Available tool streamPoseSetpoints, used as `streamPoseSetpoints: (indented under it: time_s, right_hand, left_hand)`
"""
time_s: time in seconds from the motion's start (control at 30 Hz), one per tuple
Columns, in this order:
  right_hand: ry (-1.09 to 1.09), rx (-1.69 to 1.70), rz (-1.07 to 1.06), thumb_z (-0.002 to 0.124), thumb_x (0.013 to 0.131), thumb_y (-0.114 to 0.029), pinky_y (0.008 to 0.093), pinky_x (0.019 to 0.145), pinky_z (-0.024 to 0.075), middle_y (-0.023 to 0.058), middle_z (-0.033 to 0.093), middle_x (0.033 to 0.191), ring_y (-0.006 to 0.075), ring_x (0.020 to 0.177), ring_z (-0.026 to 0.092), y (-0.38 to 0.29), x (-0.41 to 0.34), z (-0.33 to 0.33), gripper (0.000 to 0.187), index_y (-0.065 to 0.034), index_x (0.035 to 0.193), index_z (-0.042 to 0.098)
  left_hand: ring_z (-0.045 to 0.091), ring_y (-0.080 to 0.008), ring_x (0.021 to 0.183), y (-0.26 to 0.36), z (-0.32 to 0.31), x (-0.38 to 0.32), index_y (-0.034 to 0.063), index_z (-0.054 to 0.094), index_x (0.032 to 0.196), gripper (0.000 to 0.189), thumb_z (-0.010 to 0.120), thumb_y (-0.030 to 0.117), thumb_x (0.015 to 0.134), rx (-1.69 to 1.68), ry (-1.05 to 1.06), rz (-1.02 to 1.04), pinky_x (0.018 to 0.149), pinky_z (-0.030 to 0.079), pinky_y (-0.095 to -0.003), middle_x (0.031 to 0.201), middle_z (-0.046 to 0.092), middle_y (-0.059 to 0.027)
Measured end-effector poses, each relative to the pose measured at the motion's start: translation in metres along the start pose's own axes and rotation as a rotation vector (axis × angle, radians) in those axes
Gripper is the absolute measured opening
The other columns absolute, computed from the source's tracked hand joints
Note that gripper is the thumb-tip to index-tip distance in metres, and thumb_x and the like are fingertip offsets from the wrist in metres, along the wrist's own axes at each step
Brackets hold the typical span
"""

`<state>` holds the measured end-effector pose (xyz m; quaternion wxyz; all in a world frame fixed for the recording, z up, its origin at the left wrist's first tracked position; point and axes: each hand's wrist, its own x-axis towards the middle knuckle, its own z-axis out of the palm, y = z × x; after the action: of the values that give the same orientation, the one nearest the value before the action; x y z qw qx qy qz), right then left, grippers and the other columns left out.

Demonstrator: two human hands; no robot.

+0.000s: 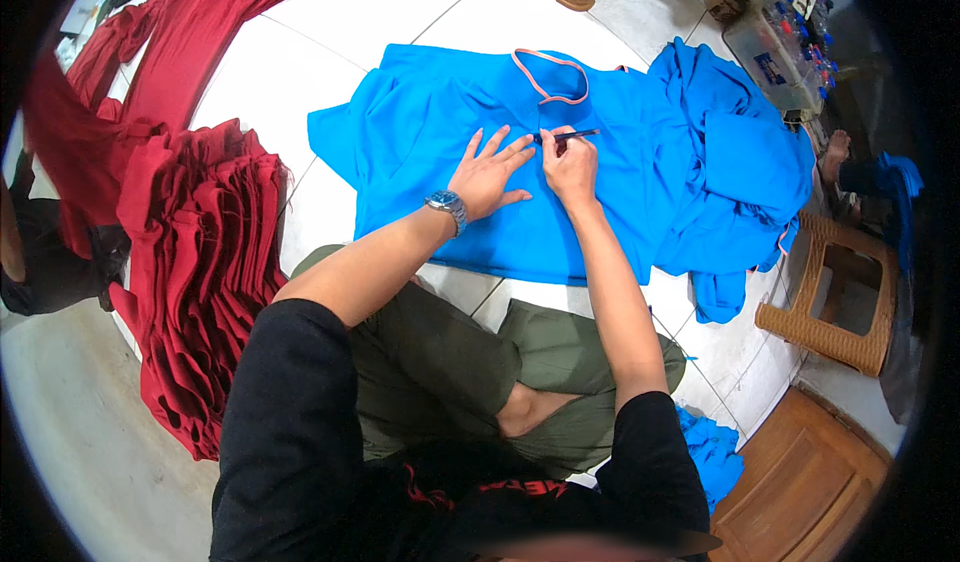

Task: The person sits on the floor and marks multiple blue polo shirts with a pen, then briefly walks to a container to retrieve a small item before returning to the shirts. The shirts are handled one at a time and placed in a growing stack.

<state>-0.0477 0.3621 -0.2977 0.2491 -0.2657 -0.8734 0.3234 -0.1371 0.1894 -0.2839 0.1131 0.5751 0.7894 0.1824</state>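
Observation:
A blue fabric garment (480,104) lies spread on the white tiled floor in front of me, its neck opening edged with pink trim (564,102). My left hand (491,168) rests flat on it with fingers apart, just below and left of the neckline, and a metal wristwatch (447,205) is on that wrist. In my right hand (570,160) is a dark slim pen-like tool (576,135), held between thumb and fingers. Its left end is close to the left fingertips, over the cloth below the neckline. Whether that end touches the fabric cannot be told.
A heap of blue garments (750,157) adjoins the spread one at right. Stacked red fabric (202,262) lies at left. Around the right side stand a brown plastic stool (885,284), a clear plastic bin (776,51) and a wooden panel (802,479). Another person's foot (836,155) shows there.

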Motion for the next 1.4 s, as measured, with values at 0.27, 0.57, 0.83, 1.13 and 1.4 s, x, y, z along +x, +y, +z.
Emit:
streamPoseSetpoints:
  time_s: [0.27, 0.57, 0.83, 1.13, 1.4]
  right_hand:
    - [0.073, 0.425, 0.282, 0.072, 0.096, -0.016, 0.0265, 0.054, 0.0462, 0.0054, 0.071, 0.073, 0.0078, 0.062, 0.063, -0.003, -0.041, -0.024, 0.016, 0.0002, 0.094, 0.071]
    - [-0.057, 0.633, 0.409, 0.072, 0.096, -0.013, 0.0241, 0.06, 0.0531, 0.0082, 0.074, 0.087, 0.0106, 0.07, 0.069, -0.007, -0.081, -0.026, 0.017, 0.003, 0.101, 0.071]
    - [0.016, 0.593, 0.522, 0.073, 0.097, -0.017, 0.0244, 0.053, 0.0509, 0.0084, 0.072, 0.079, 0.0101, 0.063, 0.067, -0.01, -0.075, -0.017, 0.021, 0.0032, 0.095, 0.07]
    - [0.095, 0.375, 0.456, 0.072, 0.097, -0.017, 0.0255, 0.05, 0.0471, 0.0051, 0.069, 0.069, 0.0086, 0.057, 0.064, -0.024, -0.072, -0.01, 0.022, 0.0031, 0.088, 0.07]
    - [0.01, 0.105, 0.18, 0.071, 0.093, -0.013, 0.0367, 0.058, 0.0521, 0.0124, 0.07, 0.075, 0.0224, 0.064, 0.068, -0.026, -0.074, -0.012, 0.014, 0.0, 0.087, 0.069]
  left_hand:
    - [0.024, -0.0302, 0.155, -0.001, 0.0, -0.001, 0.0211, 0.046, 0.153, 0.076, 0.071, 0.053, 0.088, 0.011, -0.026, 0.0, 0.126, 0.013, -0.0581, 0.166, 0.033, 0.0008]
    - [0.022, -0.0302, 0.156, -0.003, 0.003, -0.002, 0.0201, 0.045, 0.153, 0.075, 0.07, 0.053, 0.09, 0.005, 0.0, 0.015, 0.126, 0.012, -0.0576, 0.167, 0.03, 0.0015]
    - [0.022, -0.0304, 0.156, -0.005, 0.006, -0.002, 0.0204, 0.045, 0.153, 0.076, 0.069, 0.054, 0.09, 0.015, 0.012, 0.026, 0.126, 0.012, -0.0581, 0.167, 0.03, 0.0014]
    - [0.022, -0.0298, 0.156, -0.007, 0.009, -0.002, 0.0219, 0.045, 0.154, 0.076, 0.068, 0.056, 0.09, 0.017, 0.013, 0.023, 0.126, 0.011, -0.058, 0.167, 0.031, 0.0013]
    - [0.022, -0.0296, 0.156, -0.007, 0.01, -0.002, 0.022, 0.045, 0.154, 0.075, 0.069, 0.052, 0.09, 0.022, 0.016, 0.026, 0.126, 0.011, -0.0582, 0.167, 0.031, 0.0009]
